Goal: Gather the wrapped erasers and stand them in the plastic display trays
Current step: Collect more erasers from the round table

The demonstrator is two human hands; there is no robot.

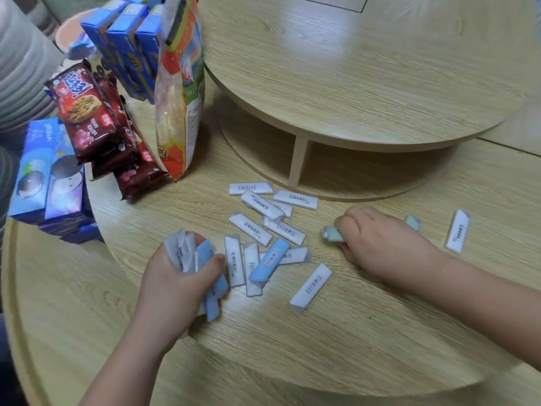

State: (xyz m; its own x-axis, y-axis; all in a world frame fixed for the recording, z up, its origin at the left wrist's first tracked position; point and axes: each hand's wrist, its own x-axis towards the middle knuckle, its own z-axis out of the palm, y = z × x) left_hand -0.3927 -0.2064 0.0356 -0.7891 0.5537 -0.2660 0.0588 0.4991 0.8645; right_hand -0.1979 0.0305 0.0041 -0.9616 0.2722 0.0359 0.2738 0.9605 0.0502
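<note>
Fingers of the left hand (172,282) are curled tight round a bundle of wrapped erasers (187,256), thumb pressed across the front. The wrappers fan out above the fist and below it. This hand sits in front of the raised round shelf (351,83) and to its left, low over the wooden table (322,361).

The right hand (383,244) lies knuckles up, directly in front of the shelf and close to its base. Its fingers are bent down and pinch a pale green eraser (333,234) against the tabletop. A second bit of green (412,222) peeks out on the hand's far side; whether it is the same eraser cannot be told.

Between the two hands, just in front of the shelf's lower rim, loose erasers (263,212) lie scattered flat, overlapping at odd angles, most in white wrappers with barcodes. A blue eraser (269,260) rests slantwise on top of two others at the near edge of the scatter. One white eraser (311,284) lies alone, further from the shelf than the rest. Another single eraser (458,231) lies in front of the shelf toward its right, past the right hand.

Left of the shelf stands a tall snack bag (181,83), touching its edge. Further left are red biscuit packs (87,112) and blue boxes (128,45).
</note>
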